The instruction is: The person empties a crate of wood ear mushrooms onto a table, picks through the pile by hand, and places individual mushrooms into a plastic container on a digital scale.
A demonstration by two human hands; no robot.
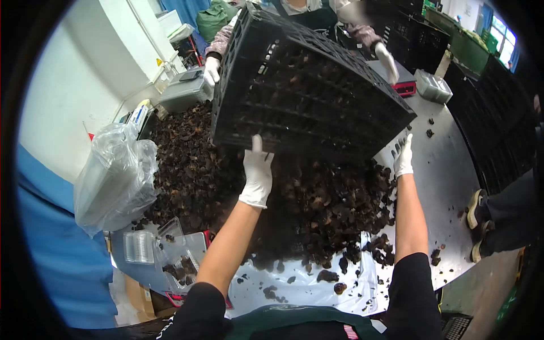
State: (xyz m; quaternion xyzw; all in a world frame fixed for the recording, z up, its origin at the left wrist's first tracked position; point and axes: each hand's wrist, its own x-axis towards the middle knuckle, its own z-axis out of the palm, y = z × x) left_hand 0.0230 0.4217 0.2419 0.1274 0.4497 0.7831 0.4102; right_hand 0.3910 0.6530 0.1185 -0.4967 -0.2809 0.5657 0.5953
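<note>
A large black plastic crate (306, 96) is held tilted above a broad heap of dark, crinkled pieces that look like wood ear mushrooms (317, 209). My left hand (258, 178), in a white glove, is at the crate's lower edge, one digit pointing up against it and the other fingers largely hidden. Just off the crate's lower right corner is my right hand (403, 158), also gloved, its fingers stretched upward and dark smudges on them. Across the table, a co-worker's gloved hand (211, 71) touches the crate's left side; that person's other hand (387, 63) is behind its right side.
Clear plastic bags (116, 178) stand at the left. A clear tub (184, 249) holding some dark pieces sits front left. Stacked clear boxes (433, 86) and a red scale (404, 88) are back right. Black crates (498, 124) and another person's shoes (476, 209) are beyond the right edge.
</note>
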